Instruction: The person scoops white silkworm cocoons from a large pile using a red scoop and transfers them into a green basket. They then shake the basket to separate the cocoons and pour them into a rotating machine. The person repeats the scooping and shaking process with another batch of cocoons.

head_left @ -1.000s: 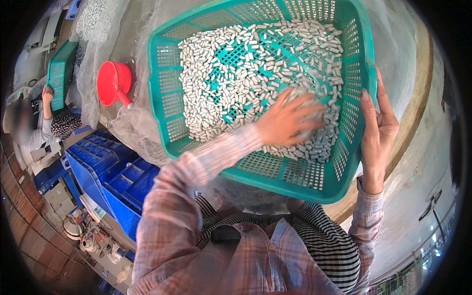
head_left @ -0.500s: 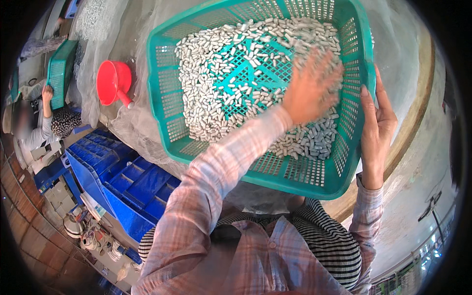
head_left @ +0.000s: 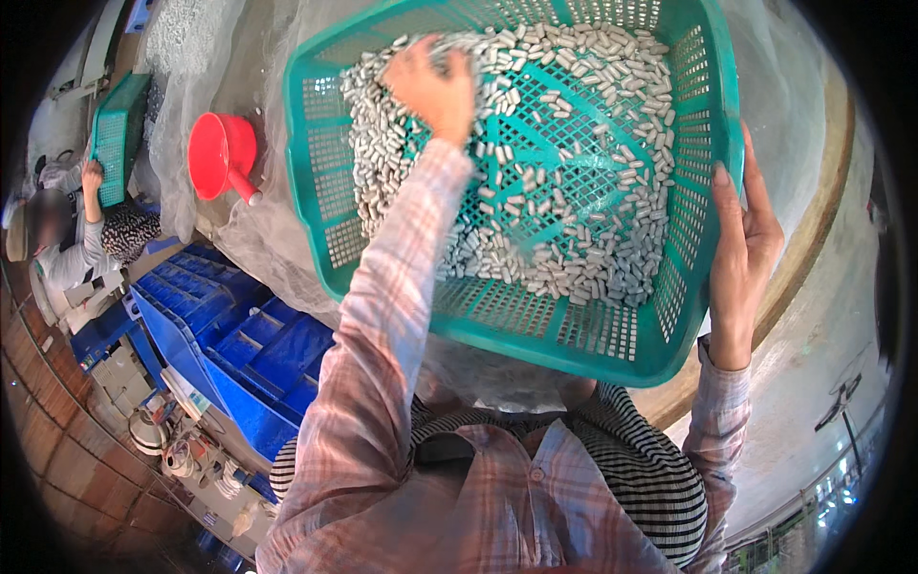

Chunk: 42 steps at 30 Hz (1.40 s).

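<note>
My left hand (head_left: 435,86), loosely spread, touches capsules (head_left: 612,273), visibly clasping none; bare mesh (head_left: 535,143) opens rightward; my right hand (head_left: 748,258) grips the green basket's (head_left: 535,346) right edge.

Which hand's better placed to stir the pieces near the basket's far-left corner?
Left, likely: the left hand is among the pale pieces there; the right hand holds the green basket by its right rim.

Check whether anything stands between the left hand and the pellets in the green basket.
Nothing visible does. The left hand reaches over the near rim of the green basket to the pellets toward its far left corner. The right hand grips the basket's right side, out of the way.
</note>
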Tool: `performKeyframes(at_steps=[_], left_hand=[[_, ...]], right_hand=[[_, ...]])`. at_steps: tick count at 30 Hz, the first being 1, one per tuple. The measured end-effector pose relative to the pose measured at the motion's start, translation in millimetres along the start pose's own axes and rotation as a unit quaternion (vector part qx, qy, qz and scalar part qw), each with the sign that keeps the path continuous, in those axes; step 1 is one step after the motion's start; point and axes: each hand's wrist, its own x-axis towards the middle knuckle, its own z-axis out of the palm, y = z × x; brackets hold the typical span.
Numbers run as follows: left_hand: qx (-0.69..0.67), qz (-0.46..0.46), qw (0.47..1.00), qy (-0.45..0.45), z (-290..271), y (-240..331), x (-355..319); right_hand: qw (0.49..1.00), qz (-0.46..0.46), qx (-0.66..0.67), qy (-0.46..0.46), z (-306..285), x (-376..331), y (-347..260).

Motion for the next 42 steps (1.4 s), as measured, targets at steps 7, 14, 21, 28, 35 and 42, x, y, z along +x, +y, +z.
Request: performKeyframes(at_steps=[7, 14, 21, 28, 35, 42], left_hand=[[-0.15, 0.246, 0.886, -0.365, -52.2, 157.7, -88.8], [0.094, 0.327, 0.76, -0.555, -147.1, -43.7, -50.1], [-0.003, 0.054, 0.957, -0.286, -41.6, -2.6, -27.9], [-0.181, 0.36, 0.752, -0.522, -83.3, 110.7, -105.2], [0.172, 0.242, 0.81, -0.506, -155.7, -70.2, -29.6], [0.019, -0.013, 0.998, -0.055, -41.9, -70.2, 3.2]], right_hand=[[1.0, 0.001, 0.011, 0.007, -5.0, -4.8, 6.3], [0.997, 0.033, 0.066, 0.033, -6.2, -11.6, 8.2], [1.0, -0.007, 0.024, 0.013, -6.8, 3.7, 24.7], [0.999, 0.001, 0.037, -0.004, -8.7, -0.9, 17.0], [0.996, 0.033, 0.079, 0.004, -15.4, 11.8, 74.2], [0.999, 0.037, 0.035, 0.004, -7.1, 13.3, 105.2]])
